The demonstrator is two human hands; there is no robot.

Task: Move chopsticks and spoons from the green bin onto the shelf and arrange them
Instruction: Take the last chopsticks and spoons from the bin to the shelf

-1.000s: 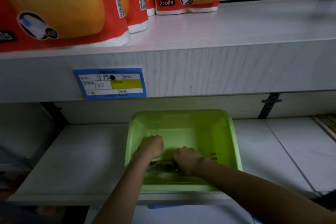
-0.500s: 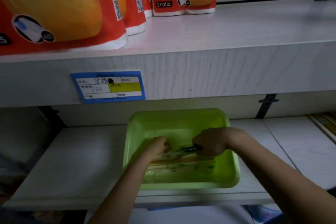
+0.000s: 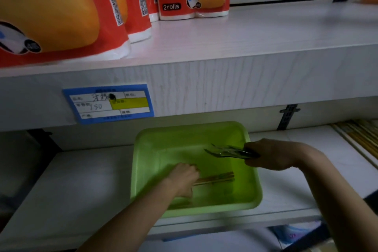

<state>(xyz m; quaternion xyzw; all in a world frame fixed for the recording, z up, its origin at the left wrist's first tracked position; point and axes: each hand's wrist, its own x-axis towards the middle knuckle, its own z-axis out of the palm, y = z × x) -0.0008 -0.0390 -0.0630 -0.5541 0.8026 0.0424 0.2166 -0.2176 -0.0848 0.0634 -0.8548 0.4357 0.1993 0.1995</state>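
A green bin (image 3: 184, 131) stands on the lower white shelf (image 3: 81, 180). My right hand (image 3: 270, 154) hovers over the bin's right rim, shut on a bundle of spoons (image 3: 225, 152) whose bowls point left above the bin. My left hand (image 3: 182, 178) is down inside the bin, closed around one end of a bundle of wooden chopsticks (image 3: 216, 178) that lies on the bin's floor. The dim light hides finer detail.
More chopsticks (image 3: 360, 137) lie on the lower shelf at the far right. Above, the upper shelf (image 3: 245, 32) carries red and orange paper-roll packs (image 3: 61, 12) on its left half. A blue price tag (image 3: 109, 103) sticks to its front edge. A black bracket (image 3: 288, 116) stands behind the bin's right.
My right hand has lifted the spoons out of the bin and carried them up and to the right. My left hand has stayed low in the bin on the chopsticks.
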